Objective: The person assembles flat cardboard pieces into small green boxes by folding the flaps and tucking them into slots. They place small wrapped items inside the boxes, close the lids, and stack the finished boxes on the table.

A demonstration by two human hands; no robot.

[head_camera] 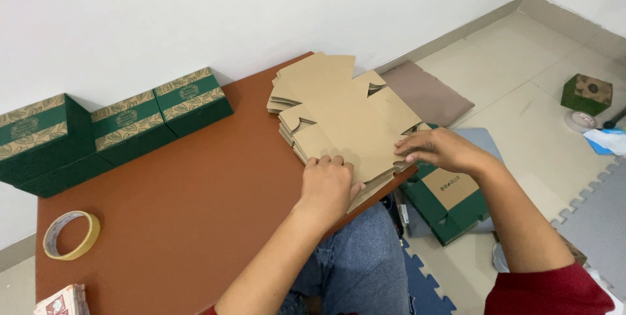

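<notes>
A stack of flat brown die-cut cardboard box blanks (339,113) lies on the right part of the reddish-brown table (189,204). My left hand (328,184) rests on the stack's near edge, fingers curled over the top sheet. My right hand (440,150) touches the right edge of the top sheet with its fingertips, pinching or lifting a flap there. Neither hand has lifted a sheet clear of the stack.
Three assembled green boxes with leaf-patterned bands (124,129) line the table's back left. A roll of tape (70,235) lies near the left edge. On the floor are a flattened green box (450,201), grey mats (427,93), a small green box (587,93) and foam tiles.
</notes>
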